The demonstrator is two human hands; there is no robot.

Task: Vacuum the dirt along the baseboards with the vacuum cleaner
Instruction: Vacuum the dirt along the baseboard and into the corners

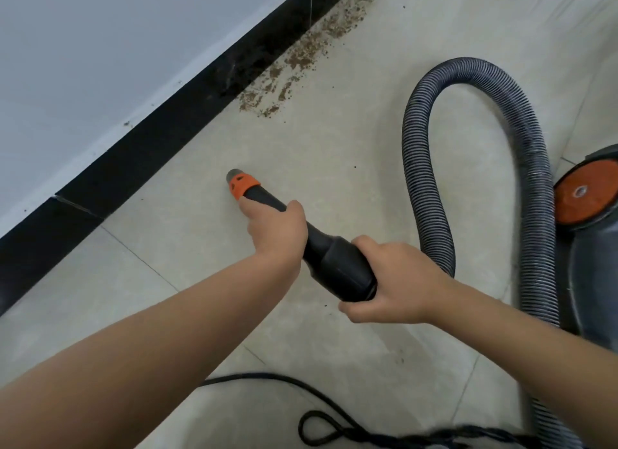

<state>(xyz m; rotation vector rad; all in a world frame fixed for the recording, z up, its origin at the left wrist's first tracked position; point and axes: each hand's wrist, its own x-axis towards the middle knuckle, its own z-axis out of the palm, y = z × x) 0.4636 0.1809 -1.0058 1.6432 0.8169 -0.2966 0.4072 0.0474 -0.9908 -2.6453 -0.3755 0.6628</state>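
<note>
Left hand (pixel 277 229) and right hand (pixel 393 281) clenched round rigid, light hose nozzle (pixel 254 191); ribbed hose (pixel 424 168) springy, dirt (pixel 301 57) loose.

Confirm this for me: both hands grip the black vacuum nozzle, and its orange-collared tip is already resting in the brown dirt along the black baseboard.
Not quite. The head view shows the left hand and right hand gripping the nozzle, but its orange-collared tip is over bare tile, short of the brown dirt, which lies farther along the black baseboard.

Pale tiled floor (pixel 334 154) meets a pale grey wall (pixel 100 47).
</note>
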